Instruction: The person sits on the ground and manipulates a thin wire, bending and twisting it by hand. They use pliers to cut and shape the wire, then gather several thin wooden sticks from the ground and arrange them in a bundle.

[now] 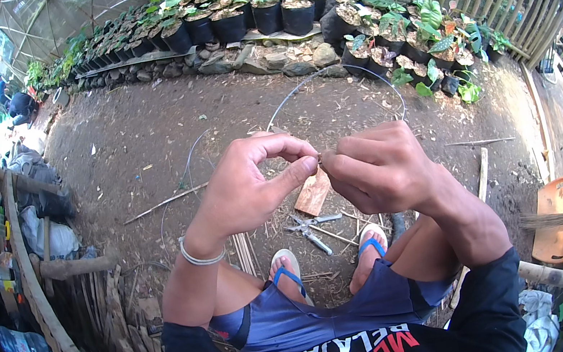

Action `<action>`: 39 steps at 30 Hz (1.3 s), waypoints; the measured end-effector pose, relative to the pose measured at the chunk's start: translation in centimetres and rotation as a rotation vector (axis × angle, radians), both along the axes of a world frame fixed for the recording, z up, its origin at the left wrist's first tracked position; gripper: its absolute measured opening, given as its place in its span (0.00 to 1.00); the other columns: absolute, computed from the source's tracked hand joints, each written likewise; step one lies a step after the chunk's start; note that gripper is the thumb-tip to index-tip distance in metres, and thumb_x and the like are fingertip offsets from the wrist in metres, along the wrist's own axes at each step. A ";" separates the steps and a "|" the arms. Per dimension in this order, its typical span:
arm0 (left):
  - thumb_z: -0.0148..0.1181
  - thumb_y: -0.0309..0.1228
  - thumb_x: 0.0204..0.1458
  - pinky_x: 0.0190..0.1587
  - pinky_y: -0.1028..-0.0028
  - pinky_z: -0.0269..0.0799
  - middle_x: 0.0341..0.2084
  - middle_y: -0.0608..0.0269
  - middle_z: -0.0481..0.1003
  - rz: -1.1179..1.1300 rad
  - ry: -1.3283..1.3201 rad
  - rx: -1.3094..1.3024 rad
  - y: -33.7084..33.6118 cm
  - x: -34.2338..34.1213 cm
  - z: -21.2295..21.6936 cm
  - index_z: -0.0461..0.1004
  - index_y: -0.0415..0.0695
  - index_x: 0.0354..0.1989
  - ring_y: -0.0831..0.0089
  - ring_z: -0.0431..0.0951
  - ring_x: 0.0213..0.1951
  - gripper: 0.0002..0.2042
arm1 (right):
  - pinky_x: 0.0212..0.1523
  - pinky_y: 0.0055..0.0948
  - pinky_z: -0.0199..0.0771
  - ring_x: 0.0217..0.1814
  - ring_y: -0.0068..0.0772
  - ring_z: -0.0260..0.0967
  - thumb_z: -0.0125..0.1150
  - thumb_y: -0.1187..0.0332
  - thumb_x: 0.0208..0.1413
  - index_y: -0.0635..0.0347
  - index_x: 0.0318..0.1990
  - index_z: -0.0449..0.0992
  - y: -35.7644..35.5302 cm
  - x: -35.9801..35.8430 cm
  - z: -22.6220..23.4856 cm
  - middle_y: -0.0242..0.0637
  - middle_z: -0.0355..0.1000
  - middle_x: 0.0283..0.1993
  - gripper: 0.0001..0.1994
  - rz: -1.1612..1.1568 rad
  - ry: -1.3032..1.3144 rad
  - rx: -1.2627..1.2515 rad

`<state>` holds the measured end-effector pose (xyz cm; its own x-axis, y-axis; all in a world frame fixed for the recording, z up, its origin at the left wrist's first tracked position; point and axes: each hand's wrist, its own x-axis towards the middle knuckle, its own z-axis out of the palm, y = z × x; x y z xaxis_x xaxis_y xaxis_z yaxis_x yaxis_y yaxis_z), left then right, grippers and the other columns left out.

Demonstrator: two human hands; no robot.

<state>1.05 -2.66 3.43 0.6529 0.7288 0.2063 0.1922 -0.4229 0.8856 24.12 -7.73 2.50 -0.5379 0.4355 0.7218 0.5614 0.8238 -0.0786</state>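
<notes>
- Left hand (243,189): thumb and forefinger pressed tip to tip in a tight pinch on a thin wire (335,73), right where it meets the other hand; the remaining fingers curl loosely above.
- Right hand (379,169): fingers folded into a near fist, thumb and forefinger closed on the same spot of wire. The two pinches touch, held in front of the chest above the knees.
- The wire runs from the pinch point up and away in a wide hoop over the dirt, its far arc near the stones. A second thin strand curves off to the left over the ground.
- Judgement on progress: the hoop is already formed, and the join at the fingertips looks to be in hand. Whether the ends are twisted shut cannot be told, since the fingers hide them.
- A bracelet (200,255) sits on the left wrist.
- Below the hands: pliers (311,230) lie untouched on the ground between the feet, a flat piece of wood (313,193) just beyond.
- Far side: a row of potted plants (228,16). Near right: an orange chair (559,218).
</notes>
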 end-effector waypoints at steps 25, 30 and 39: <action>0.72 0.29 0.60 0.58 0.67 0.68 0.41 0.58 0.79 0.110 -0.202 0.160 -1.1 1.7 -1.7 0.83 0.35 0.42 0.69 0.76 0.50 0.10 | 0.22 0.35 0.70 0.18 0.38 0.73 0.68 0.77 0.52 0.65 0.28 0.78 -0.9 -0.3 0.9 0.42 0.72 0.19 0.05 -0.061 0.415 -0.458; 0.71 0.24 0.56 0.52 0.64 0.75 0.38 0.54 0.82 0.180 -0.264 0.281 -1.3 2.4 -2.3 0.82 0.37 0.41 0.61 0.80 0.47 0.07 | 0.22 0.32 0.70 0.18 0.29 0.73 0.67 0.75 0.53 0.66 0.28 0.79 -1.2 -0.3 1.3 0.41 0.74 0.19 0.05 -0.071 0.510 -0.596; 0.72 0.22 0.51 0.53 0.64 0.69 0.32 0.66 0.82 0.317 -0.187 0.837 -1.3 3.2 -2.5 0.83 0.44 0.37 0.60 0.80 0.45 0.07 | 0.22 0.25 0.63 0.22 0.12 0.64 0.69 0.72 0.57 0.66 0.29 0.80 -1.4 -0.1 1.2 0.29 0.72 0.18 0.08 -0.115 0.605 -0.787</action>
